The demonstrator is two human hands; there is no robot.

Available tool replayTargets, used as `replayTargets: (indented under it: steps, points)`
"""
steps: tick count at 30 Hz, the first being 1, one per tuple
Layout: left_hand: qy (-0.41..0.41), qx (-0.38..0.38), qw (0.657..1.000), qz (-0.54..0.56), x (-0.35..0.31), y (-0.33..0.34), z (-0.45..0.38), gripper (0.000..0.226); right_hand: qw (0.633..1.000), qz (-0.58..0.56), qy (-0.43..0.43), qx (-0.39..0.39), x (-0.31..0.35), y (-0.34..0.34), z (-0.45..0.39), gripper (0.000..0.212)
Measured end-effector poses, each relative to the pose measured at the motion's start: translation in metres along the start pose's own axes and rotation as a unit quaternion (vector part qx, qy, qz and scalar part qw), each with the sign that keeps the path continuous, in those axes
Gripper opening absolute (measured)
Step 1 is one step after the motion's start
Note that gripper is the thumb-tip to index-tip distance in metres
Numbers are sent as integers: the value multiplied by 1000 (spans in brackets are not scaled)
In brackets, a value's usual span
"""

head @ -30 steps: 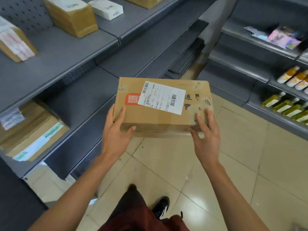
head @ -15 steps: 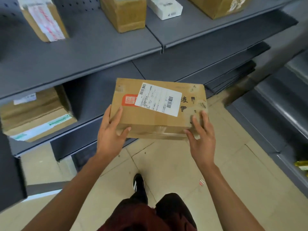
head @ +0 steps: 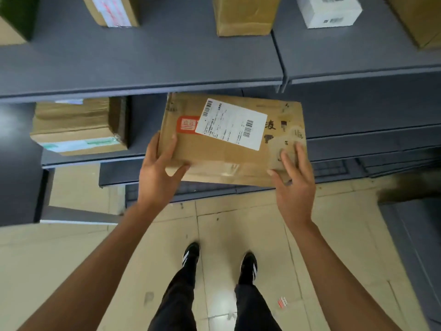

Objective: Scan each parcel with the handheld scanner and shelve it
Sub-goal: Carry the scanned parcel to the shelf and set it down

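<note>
A flat brown cardboard parcel (head: 224, 158) with a white shipping label and a red logo is held in front of the grey shelving. My left hand (head: 158, 172) grips its near left corner, thumb on top. My right hand (head: 292, 180) grips its near right corner, fingers spread on the top face. The parcel's far edge sits just under the lip of the upper grey shelf (head: 143, 75), level with the lower shelf (head: 95, 160). No scanner is in view.
Another taped brown parcel (head: 76, 126) lies on the lower shelf to the left. Several boxes stand on the upper shelf, including a brown one (head: 243, 15) and a white one (head: 329, 11). Tiled floor and my two black shoes are below.
The view has turned to face the shelving squarely. The parcel, still held in both hands, has moved forward toward the lower shelf, right of the taped parcel.
</note>
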State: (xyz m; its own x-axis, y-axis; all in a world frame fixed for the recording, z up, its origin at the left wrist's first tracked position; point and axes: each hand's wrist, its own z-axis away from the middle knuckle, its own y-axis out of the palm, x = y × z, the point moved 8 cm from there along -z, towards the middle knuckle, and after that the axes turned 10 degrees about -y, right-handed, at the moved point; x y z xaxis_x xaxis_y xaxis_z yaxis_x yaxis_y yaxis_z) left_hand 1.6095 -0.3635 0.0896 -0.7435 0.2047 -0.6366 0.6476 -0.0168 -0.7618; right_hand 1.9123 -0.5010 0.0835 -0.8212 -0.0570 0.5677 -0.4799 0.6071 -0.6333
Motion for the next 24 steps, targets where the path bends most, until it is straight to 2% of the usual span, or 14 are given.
replayTargets:
  steps: [9, 12, 15, 18, 22, 24]
  points:
    - [-52, -66, 996, 5, -12, 27, -8, 79, 995, -26, -101, 3, -40, 16, -53, 49]
    - [-53, -62, 997, 5, -13, 33, -14, 86, 992, -11, -124, 15, -46, 22, -65, 49]
    - [-51, -61, 997, -14, -13, 41, -19, 97, 991, 34, -118, 54, -54, 35, -70, 61]
    - [-53, -86, 994, -27, -9, 45, -23, 100, 989, 56, -129, 49, -61, 45, -71, 73]
    - [-39, -110, 993, -2, 2, 47, -43, 99, 986, 62, -150, 34, -71, 61, -83, 76]
    - [-31, -122, 992, 2, 5, 49, -55, 101, 985, 57, -163, 19, -74, 68, -90, 71]
